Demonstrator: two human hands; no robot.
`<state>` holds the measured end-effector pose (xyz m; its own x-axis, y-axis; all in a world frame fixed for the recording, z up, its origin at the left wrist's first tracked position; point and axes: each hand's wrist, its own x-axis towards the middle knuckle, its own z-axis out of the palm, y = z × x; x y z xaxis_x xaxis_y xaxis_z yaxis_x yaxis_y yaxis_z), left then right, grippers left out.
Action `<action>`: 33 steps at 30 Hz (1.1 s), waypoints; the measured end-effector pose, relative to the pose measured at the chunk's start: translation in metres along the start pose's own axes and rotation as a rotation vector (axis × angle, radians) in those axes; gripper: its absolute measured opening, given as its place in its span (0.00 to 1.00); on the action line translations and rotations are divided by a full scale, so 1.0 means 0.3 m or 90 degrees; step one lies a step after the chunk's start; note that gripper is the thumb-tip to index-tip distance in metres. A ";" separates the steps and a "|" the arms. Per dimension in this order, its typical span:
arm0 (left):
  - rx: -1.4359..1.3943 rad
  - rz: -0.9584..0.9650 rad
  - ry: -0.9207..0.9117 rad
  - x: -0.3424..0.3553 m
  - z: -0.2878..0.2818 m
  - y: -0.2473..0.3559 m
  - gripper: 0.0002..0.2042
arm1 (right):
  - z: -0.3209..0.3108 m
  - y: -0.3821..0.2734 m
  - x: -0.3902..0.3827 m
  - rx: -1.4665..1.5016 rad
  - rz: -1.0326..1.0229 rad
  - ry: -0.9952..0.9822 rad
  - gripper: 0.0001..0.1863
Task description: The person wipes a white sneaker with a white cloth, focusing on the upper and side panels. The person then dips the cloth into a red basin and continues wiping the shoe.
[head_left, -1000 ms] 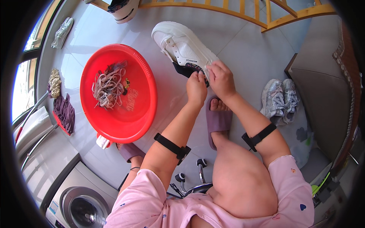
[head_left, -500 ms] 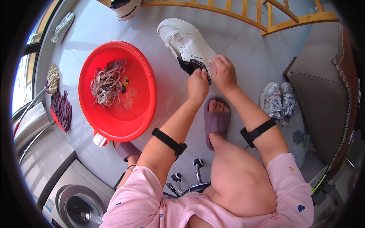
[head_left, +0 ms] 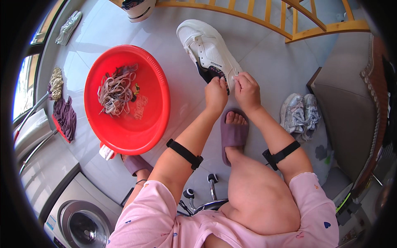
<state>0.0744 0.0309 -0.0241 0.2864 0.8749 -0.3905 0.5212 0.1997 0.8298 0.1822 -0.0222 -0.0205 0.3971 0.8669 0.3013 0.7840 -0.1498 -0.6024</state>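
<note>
A white sneaker [head_left: 213,47] is held out ahead of me, its toe pointing away and its eyelets without laces. My left hand [head_left: 216,97] is closed on the edge of its dark-lined opening, near the heel. With thumb and fingers pinched together, my right hand [head_left: 248,91] grips the sole edge at the heel's right side. Whether a small piece lies between those fingertips is too fine to see. To the left stands a red basin [head_left: 120,138] holding a tangled heap of pale laces [head_left: 118,93].
Grey-white sneakers [head_left: 294,115] stand at the right beside a brown sofa [head_left: 343,91]. Another shoe [head_left: 68,28] lies far left. A wooden rack [head_left: 264,20] runs along the back. Mops [head_left: 65,118] and a washing machine [head_left: 82,223] are at left.
The sneaker has shifted slightly right and turned a little. My right hand has moved slightly down and right along the heel; my left hand keeps its grip.
</note>
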 end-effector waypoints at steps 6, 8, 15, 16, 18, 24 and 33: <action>0.022 0.016 -0.007 0.009 -0.013 -0.022 0.16 | 0.018 -0.009 0.001 0.019 -0.014 0.015 0.05; 0.022 0.014 -0.023 0.015 -0.006 -0.018 0.16 | 0.045 0.011 0.046 0.021 0.009 0.024 0.05; 0.022 0.022 -0.024 0.024 0.008 -0.022 0.17 | 0.024 -0.004 -0.034 0.065 0.005 0.013 0.04; 0.023 0.018 -0.025 0.030 0.012 -0.026 0.17 | 0.011 -0.015 -0.059 0.064 0.018 0.000 0.04; 0.006 0.012 -0.024 0.034 0.017 -0.037 0.17 | -0.011 -0.039 -0.095 0.118 0.024 0.000 0.05; -0.010 0.011 -0.025 0.021 0.000 -0.056 0.17 | 0.009 -0.035 -0.023 0.101 -0.016 -0.028 0.05; 0.039 0.050 -0.007 0.025 0.027 0.008 0.16 | 0.047 0.033 0.040 0.053 0.083 0.025 0.04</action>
<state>0.0844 0.0345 -0.0282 0.3366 0.8821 -0.3296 0.5453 0.1028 0.8319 0.1880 -0.0066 -0.0332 0.5123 0.8233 0.2442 0.6834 -0.2186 -0.6966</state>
